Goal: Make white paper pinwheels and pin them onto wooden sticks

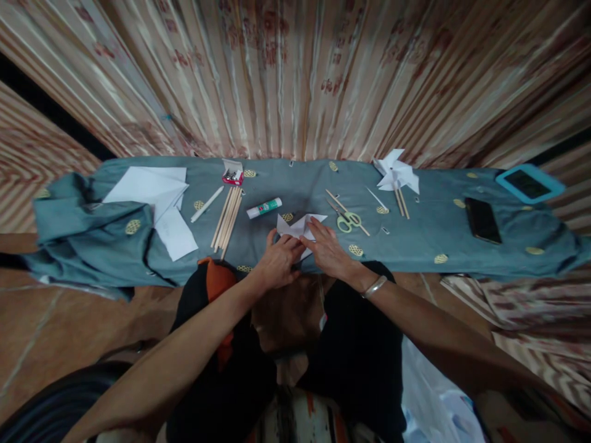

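A partly folded white paper pinwheel lies at the front edge of the cloth-covered table, its pointed flaps sticking up. My left hand has its fingers closed on the near left side of the paper. From the right, my right hand presses its fingers together on the paper's other side. Both hands meet near the paper's middle and hide part of it. Just beyond lies a glue stick. To the right, green-handled scissors rest across a thin wooden stick.
Leftward are wooden sticks, a white pencil-like stick, a small open box of metal pins and white paper sheets. On the right are a finished pinwheel, a phone and a blue-framed tablet. Curtains hang behind.
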{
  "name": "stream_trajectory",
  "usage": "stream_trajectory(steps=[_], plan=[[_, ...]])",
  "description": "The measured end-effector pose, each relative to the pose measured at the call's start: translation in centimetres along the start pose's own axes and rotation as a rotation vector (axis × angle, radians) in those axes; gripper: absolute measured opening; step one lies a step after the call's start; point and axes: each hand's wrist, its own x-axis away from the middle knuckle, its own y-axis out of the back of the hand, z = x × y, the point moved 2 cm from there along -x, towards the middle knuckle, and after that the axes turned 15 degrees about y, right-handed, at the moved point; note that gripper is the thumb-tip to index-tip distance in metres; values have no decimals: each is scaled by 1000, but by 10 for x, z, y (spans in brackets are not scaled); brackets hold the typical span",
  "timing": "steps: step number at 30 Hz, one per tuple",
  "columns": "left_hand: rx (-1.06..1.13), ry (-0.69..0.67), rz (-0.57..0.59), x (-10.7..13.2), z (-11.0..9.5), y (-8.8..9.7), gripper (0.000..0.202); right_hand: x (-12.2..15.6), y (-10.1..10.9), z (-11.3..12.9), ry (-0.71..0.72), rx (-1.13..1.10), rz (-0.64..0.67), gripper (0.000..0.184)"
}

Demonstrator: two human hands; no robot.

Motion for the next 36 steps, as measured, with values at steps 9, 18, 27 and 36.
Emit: stream_trajectory(steps=[9,18,27,36], plan=[[-3,23,-13,4,1,-4,63,3,-4,0,-88,-72,-35,53],[12,39,-27,2,1,-8,61,4,-8,-9,-128,-220,-174,50],[8,61,-18,-1,0,-6,54,0,-14,-14,-205,-340,-270,48],[-9,50,-53,-1,0,-7,53,12,-11,-20,-188,-272,-390,47]])
